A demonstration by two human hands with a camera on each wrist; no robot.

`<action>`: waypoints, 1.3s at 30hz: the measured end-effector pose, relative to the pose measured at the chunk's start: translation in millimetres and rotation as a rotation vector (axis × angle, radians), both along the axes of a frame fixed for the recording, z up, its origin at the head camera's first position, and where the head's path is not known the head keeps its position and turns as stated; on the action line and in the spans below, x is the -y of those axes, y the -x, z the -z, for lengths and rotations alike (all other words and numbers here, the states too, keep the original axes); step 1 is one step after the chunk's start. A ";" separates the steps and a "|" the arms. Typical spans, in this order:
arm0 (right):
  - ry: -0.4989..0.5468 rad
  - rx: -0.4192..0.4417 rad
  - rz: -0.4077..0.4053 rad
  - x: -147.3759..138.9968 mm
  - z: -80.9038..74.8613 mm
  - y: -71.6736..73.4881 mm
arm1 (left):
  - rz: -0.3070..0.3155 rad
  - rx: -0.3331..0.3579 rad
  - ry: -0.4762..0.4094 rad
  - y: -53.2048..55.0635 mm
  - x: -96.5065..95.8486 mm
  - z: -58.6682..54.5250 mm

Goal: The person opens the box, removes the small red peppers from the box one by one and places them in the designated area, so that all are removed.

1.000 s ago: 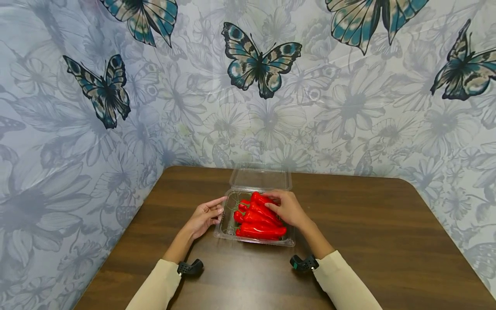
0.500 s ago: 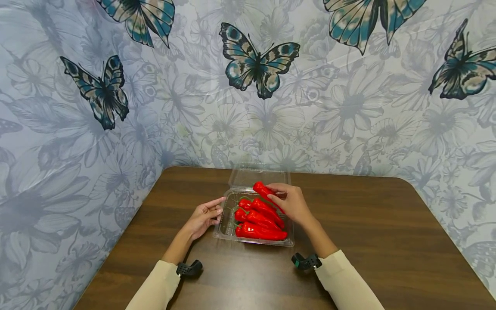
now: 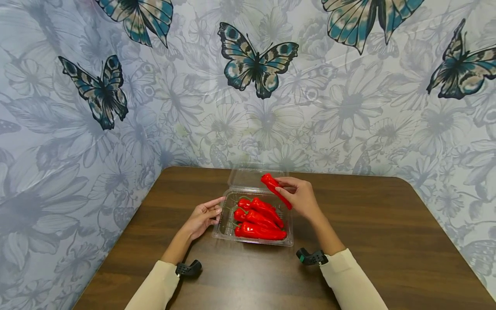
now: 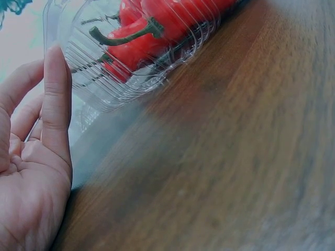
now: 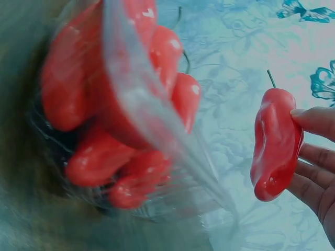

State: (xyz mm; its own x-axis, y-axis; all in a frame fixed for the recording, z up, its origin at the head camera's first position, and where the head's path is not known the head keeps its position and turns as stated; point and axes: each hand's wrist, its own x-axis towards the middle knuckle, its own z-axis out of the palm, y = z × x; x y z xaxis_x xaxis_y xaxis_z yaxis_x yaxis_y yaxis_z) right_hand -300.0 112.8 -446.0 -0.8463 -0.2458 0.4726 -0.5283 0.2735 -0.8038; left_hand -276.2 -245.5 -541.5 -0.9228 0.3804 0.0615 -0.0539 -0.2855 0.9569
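Note:
My right hand [image 3: 303, 197] pinches a long red pepper [image 3: 271, 183] between thumb and fingers. It is held up above the back right corner of a clear plastic clamshell container [image 3: 222, 234]. In the right wrist view the held pepper [image 5: 276, 144] shows a thin green stem at its top, with the fingertips at its side. Several more red peppers [image 3: 260, 231] lie side by side in the container, stems to the left. At the container's left wall is my left hand [image 3: 202, 219], its fairly straight fingers touching the rim [image 4: 55, 39].
The container's lid [image 3: 249, 176] stands open behind it, near the table's far edge. Brown wooden table [image 3: 387, 241] surrounds the container. Behind the table hangs a butterfly-patterned cloth [image 3: 348, 129]. Both wrists wear a black device [image 3: 311, 257].
My right hand has lifted the rearmost pepper out of the row, moving it up and to the right over the container's back corner. The left hand has stayed at the left rim.

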 end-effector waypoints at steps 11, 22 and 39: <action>0.018 0.034 0.068 -23.0 -7.6 2.8 | 0.016 -0.014 0.000 1.0 1.2 1.8; 0.022 0.058 0.135 -41.6 -14.0 3.1 | 0.011 -0.011 0.007 1.9 0.5 2.2; 0.023 0.090 0.249 -73.7 -5.7 12.0 | 0.005 0.003 -0.003 0.7 -0.5 0.0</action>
